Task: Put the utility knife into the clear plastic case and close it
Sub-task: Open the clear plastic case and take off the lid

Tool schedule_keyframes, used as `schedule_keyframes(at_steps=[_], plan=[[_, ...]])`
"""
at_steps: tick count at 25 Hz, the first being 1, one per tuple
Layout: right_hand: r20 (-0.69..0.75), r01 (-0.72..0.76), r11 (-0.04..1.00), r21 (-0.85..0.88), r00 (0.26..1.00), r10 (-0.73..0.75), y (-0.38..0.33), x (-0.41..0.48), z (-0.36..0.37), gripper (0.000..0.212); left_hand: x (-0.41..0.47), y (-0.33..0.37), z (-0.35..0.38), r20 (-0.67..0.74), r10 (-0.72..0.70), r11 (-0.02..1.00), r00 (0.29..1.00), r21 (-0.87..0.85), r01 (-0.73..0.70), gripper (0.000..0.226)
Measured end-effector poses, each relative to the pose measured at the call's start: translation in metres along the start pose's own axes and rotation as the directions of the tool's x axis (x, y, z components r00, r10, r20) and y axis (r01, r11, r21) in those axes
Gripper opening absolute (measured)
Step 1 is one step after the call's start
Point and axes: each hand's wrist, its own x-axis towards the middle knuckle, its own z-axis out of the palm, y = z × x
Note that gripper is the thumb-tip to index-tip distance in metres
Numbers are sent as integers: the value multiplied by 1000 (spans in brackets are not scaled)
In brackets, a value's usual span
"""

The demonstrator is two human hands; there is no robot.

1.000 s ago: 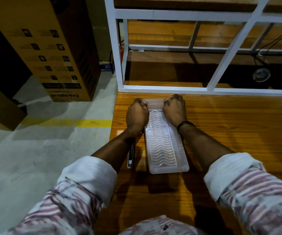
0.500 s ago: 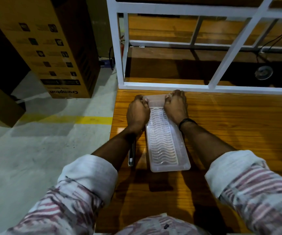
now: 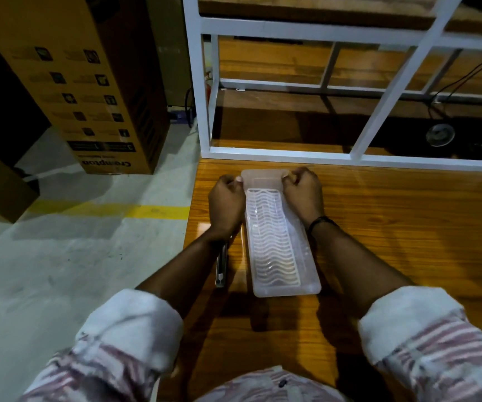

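Observation:
A long clear plastic case [image 3: 277, 245] with a wavy ribbed top lies lengthwise on the wooden table [image 3: 393, 242], its lid down. My left hand [image 3: 226, 206] grips the case's far left corner and my right hand [image 3: 303, 195] grips its far right corner, fingers curled over the far end. The utility knife [image 3: 221, 266], slim and dark with a metallic edge, lies on the table just left of the case, partly hidden under my left wrist and forearm.
A white metal frame [image 3: 205, 82] stands along the table's far edge. The table's left edge runs just left of the knife, with grey floor and a yellow line below. A tall cardboard box [image 3: 89, 82] stands on the floor at the far left.
Both hands stay clamped on the case's far corners. The view has shifted slightly; the case and knife lie where they were.

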Motion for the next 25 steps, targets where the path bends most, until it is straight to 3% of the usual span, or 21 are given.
schedule_keyframes(at_steps=[4,7,14,21,25], plan=[[56,-116,983,141,992,109,16,-34,-26,26,-20,-27,-18,47,-98,989,994,-110,102,33],[98,-132,973,191,989,115,22,-56,-40,19,-44,-28,-26,161,-197,937,967,-258,234,27],[114,-183,924,336,982,153,23,-77,-43,7,-66,-12,-37,321,-219,835,922,-428,347,41],[293,-389,756,526,918,268,27,-76,-43,8,-67,0,-51,426,-316,760,848,-421,495,47],[305,-405,741,535,911,278,26,-77,-46,8,-66,7,-52,438,-357,765,825,-370,528,46]])
